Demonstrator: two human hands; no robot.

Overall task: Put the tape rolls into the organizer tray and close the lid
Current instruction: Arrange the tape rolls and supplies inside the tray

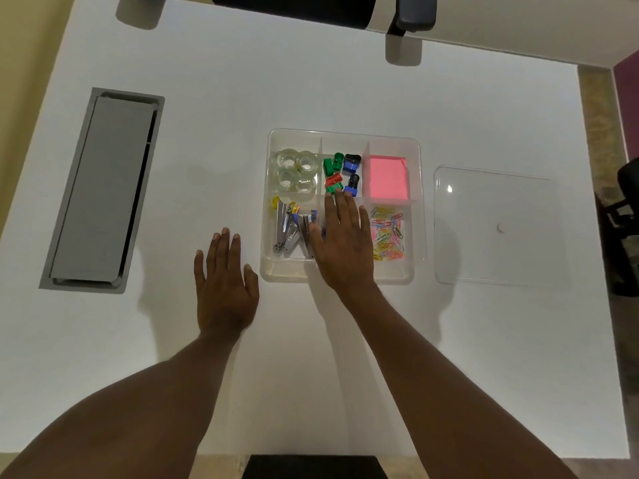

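A clear plastic organizer tray (416, 188) stands on the white table, divided into compartments. Several clear tape rolls (295, 171) lie in its far-left compartment. The tray's clear lid (498, 226) lies flat on the table to the right of the tray, apart from it. My right hand (342, 243) hovers flat over the tray's near middle, fingers spread, holding nothing. My left hand (224, 281) rests flat on the table just left of the tray, fingers apart and empty.
Other compartments hold coloured sharpeners (340, 172), pink sticky notes (385, 178), staple removers (290, 228) and coloured paper clips (389, 233). A grey cable hatch (103, 191) is set into the table at left. Chairs stand at the far edge and at right.
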